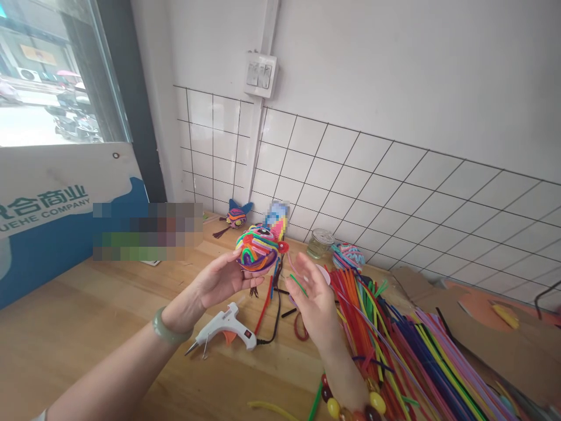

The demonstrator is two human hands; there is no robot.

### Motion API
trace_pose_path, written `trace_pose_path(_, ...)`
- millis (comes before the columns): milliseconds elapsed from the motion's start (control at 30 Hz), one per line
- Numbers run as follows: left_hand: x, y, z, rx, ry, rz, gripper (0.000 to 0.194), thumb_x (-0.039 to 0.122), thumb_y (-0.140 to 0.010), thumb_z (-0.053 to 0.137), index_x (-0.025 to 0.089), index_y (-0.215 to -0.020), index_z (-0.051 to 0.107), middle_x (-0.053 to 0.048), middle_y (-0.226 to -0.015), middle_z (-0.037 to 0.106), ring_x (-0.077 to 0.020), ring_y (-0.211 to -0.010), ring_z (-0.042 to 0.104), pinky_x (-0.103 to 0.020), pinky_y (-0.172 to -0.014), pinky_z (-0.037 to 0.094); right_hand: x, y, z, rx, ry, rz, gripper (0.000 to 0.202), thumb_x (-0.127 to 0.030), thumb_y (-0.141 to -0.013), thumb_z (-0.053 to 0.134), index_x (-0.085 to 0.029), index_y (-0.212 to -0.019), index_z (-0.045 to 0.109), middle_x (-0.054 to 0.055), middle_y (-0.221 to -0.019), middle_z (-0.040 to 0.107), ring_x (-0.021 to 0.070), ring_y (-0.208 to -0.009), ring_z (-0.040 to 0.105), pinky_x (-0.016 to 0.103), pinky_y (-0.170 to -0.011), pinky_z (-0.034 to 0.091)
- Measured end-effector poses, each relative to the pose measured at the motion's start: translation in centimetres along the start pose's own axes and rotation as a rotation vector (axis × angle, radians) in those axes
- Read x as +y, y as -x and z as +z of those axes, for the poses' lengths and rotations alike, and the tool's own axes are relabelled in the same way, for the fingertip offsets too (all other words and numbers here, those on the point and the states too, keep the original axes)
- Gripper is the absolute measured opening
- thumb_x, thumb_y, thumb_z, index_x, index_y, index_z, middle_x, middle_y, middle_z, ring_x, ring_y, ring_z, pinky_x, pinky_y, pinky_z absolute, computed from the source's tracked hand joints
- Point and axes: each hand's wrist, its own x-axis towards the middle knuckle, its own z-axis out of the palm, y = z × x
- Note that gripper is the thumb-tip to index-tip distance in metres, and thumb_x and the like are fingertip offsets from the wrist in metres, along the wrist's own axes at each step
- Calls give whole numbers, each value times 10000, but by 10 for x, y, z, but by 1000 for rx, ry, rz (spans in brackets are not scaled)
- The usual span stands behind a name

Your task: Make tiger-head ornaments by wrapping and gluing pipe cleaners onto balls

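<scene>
My left hand (225,279) cups a round, fish-like ornament (258,257) from below and its left side. The ornament is covered in bright bands of pipe cleaner and has a dark eye patch, a red button-like disc at its right end and dark tassel strands below. Just to its right, my right hand (314,295) is half curled, with a short green pipe cleaner (298,285) between thumb and fingers; their exact contact is hard to see. Below the ornament, a white glue gun (227,328) lies on the table.
Many loose coloured pipe cleaners (421,351) spread over the right side beside cardboard (499,345). Along the wall are another ornament (237,215) with blue fins, a glass jar (320,242) and a pink-blue ball (348,256). A printed board (44,199) stands at left.
</scene>
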Motion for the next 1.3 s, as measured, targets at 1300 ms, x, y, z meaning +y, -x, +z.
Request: trace_pose_path(1300, -11, 4, 34, 191, -226, 242, 453, 232, -805, 742, 165, -1228, 596, -161, -1232, 671, -306, -1085, 656, -438, -932, 502, -1, 12, 14, -20, 704, -654, 623, -196, -955, 549, -267, -1527, 314, 152, -1245, 557, 304, -1182, 561, 511, -952, 530)
